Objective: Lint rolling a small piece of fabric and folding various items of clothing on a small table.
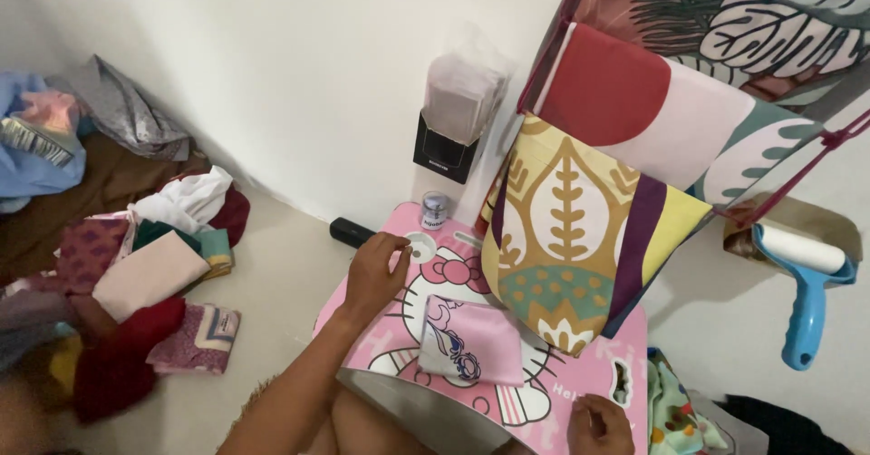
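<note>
Your left hand (pixel 373 272) hovers over the far left corner of the pink cartoon-cat lap counter (pixel 580 392), its fingers (pixel 396 248) pinched together just beside the small white dish (pixel 421 246). Whether something tiny sits between the fingertips is too small to tell. Your right hand (pixel 598 425) rests at the near edge of the counter, fingers curled shut; I cannot tell if they hold anything.

The folded pink cloth (pixel 469 339) lies flat in the middle of the counter, between your two hands and apart from both. The dish stands near a small glass jar (pixel 435 208) by the wall, so keep your wrist low and approach the dish from your side, or you may knock the jar. Pick with the fingertips only, and steady the counter with your right hand, since it rests on your lap and looks likely to tip. The patterned fabrics (pixel 571 246) hanging over the right side crowd that corner; stay left of them.
</note>
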